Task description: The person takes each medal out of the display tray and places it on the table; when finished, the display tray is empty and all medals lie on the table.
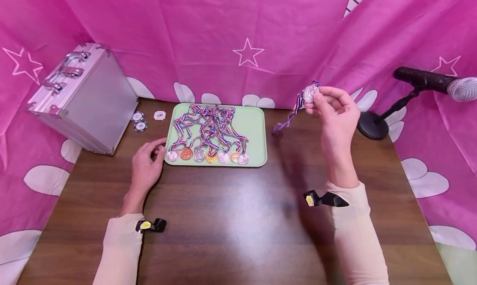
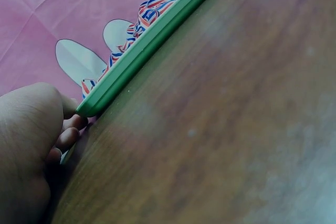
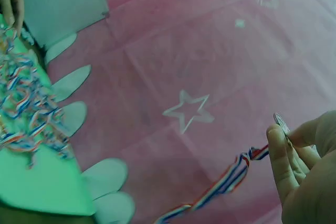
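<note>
My right hand (image 1: 338, 111) is raised beyond the right end of the tray. Its thumb and fingers pinch a silver-coloured medal (image 1: 310, 94), whose striped red, white and blue ribbon (image 3: 226, 182) hangs down to the left. On the light green tray (image 1: 257, 132) lies a row of medals along the near edge, among them a copper-coloured medal (image 1: 186, 154) and a gold-coloured medal (image 1: 211, 157). Their ribbons (image 1: 212, 123) spread in a tangle behind them. At the tray's left edge, my left hand (image 1: 147, 165) holds the rim near the front corner, its fingers partly hidden.
A silver metal case (image 1: 97, 94) stands at the back left. Beside it lie several poker chips (image 1: 160, 115). To the right, a microphone (image 1: 428, 80) sits on a black stand (image 1: 374, 125). Pink cloth (image 1: 208, 41) hangs behind the brown wooden table (image 1: 231, 219).
</note>
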`<state>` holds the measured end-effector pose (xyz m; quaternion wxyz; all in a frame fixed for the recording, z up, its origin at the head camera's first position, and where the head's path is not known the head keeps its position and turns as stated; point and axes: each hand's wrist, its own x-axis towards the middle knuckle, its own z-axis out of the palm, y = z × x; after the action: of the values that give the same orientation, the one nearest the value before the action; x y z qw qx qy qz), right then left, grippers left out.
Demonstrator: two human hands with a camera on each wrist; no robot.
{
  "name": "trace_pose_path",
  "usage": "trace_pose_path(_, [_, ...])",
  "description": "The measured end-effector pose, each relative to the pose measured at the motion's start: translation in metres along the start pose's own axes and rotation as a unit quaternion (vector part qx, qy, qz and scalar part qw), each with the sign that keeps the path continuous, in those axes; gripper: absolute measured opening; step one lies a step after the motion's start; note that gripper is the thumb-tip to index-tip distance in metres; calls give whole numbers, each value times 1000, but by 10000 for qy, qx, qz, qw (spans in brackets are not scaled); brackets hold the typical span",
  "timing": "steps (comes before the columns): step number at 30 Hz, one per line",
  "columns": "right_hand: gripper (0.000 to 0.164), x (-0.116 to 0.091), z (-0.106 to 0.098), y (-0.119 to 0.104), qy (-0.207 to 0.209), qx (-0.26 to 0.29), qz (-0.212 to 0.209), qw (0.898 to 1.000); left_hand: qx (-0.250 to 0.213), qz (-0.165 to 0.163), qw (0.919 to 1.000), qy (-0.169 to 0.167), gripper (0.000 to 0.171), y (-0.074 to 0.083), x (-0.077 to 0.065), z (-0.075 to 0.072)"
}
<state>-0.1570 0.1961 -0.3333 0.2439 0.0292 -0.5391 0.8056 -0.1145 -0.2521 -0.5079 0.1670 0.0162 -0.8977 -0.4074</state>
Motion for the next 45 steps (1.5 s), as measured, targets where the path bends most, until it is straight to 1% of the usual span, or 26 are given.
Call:
trace_pose_path(1, [14,-1,-4,6,62,-57,71,9999,-8,10,10000,5,30,0,0,0])
trace_pose_path(3, [14,-5,-13,21,157,-255,355,9989,-13,7,10000,9,30,1,1,-1])
trace_pose_path(4, [13,-8,-19,30,198,-340,583,9975,-16,2,10000,8,30,1,1,-2])
trace_pose_path(6, [12,-17,-32,51,203,-682,1078,9916,-36,-12,10000,5,30,2,2,-3])
trace_pose_path(8, [11,-29,-45,71,130,-1038,1583,9818,-42,-24,10000,-3,30,3,2,-3])
trace_pose_path(10, [14,-40,-55,88,2,-1387,2003,9699,-56,-33,10000,-5,30,3,2,-4])
trace_pose_path(12, [18,-50,-63,101,-145,-1744,2254,9584,-54,-44,10000,-12,30,3,2,-4])
trace_pose_path(13, [20,-55,-65,105,-209,-1938,2309,9532,-50,-52,10000,-17,31,3,2,-4])
trace_pose_path(15, [20,-63,-68,112,-374,-2347,2291,9439,-40,-67,10000,-17,30,2,1,-4])
trace_pose_path(16, [19,-66,-69,114,-456,-2584,2210,9393,-33,-73,10000,-16,30,2,1,-4])
trace_pose_path(18, [16,-72,-70,117,-608,-3162,1925,9270,-27,-74,10000,-11,30,1,1,-4])
trace_pose_path(21, [12,-78,-70,120,-765,-4152,1304,8971,-37,-72,10000,-25,31,1,1,-3])
trace_pose_path(23, [10,-82,-71,122,-789,-4663,888,8766,-48,-73,10000,-32,31,1,1,-3])
trace_pose_path(25, [11,-85,-71,125,-801,-4954,518,8634,-63,-67,10000,-29,31,1,0,-2])
trace_pose_path(27, [11,-89,-73,128,-796,-5020,244,8609,-54,-49,10000,-25,31,1,0,-2])
trace_pose_path(29, [9,-92,-74,130,-779,-5023,46,8612,-43,-17,10000,-30,31,1,0,-1])
trace_pose_path(31, [7,-94,-75,131,-770,-4999,-59,8627,-43,6,10000,-38,31,1,0,0])
trace_pose_path(33, [7,-96,-76,132,-767,-4955,-61,8652,-55,4,10000,-34,31,1,1,0])
trace_pose_path(39, [8,-98,-77,133,-609,-4730,-14,8789,-62,57,10000,-1,30,1,0,0])
trace_pose_path(45, [10,-99,-78,133,-464,-4664,129,8832,-72,12,10000,-35,31,1,0,0])
